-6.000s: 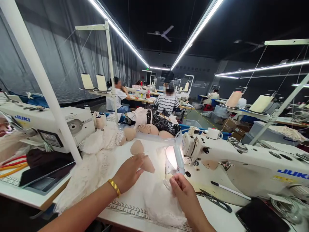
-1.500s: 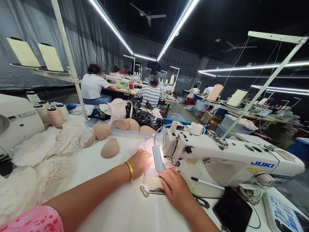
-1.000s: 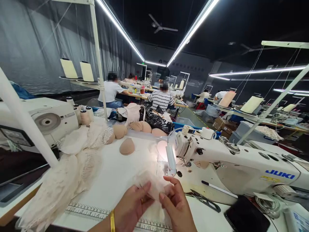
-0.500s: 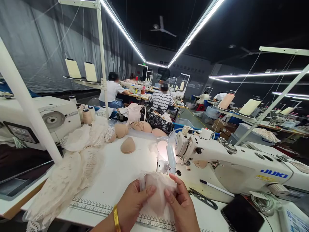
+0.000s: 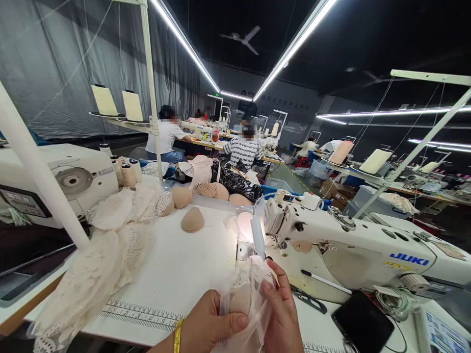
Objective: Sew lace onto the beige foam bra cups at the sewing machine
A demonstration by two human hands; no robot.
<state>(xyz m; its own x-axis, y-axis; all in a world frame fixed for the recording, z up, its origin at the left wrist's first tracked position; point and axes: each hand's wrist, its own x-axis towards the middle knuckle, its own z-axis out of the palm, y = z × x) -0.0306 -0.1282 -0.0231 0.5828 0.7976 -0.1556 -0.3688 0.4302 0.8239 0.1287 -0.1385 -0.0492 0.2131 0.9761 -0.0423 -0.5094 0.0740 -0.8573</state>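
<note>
A bra cup covered in sheer cream lace (image 5: 243, 299) is held between both hands, just in front of the sewing machine's lit needle area. My left hand (image 5: 217, 321), with a gold bangle at the wrist, grips its left side, thumb on top. On its right side, the thumb and fingers of my right hand (image 5: 281, 304) pinch the lace. Beyond them is the white JUKI sewing machine (image 5: 342, 245) with a small lamp. A loose beige bra cup (image 5: 192, 219) lies on the white table (image 5: 172, 264).
Cream lace pieces (image 5: 117, 255) lie heaped on the left. Black thread snips (image 5: 309, 299), a white pen (image 5: 326, 282) and a black phone (image 5: 362, 323) lie at right. More beige cups (image 5: 211, 190) are stacked at the back. Co-workers (image 5: 243, 147) sit at machines farther off.
The lace-covered cup has been turned and bunched between my hands, and its lace edge now shows. My left hand has shifted slightly right and down. The camera view has shifted slightly.
</note>
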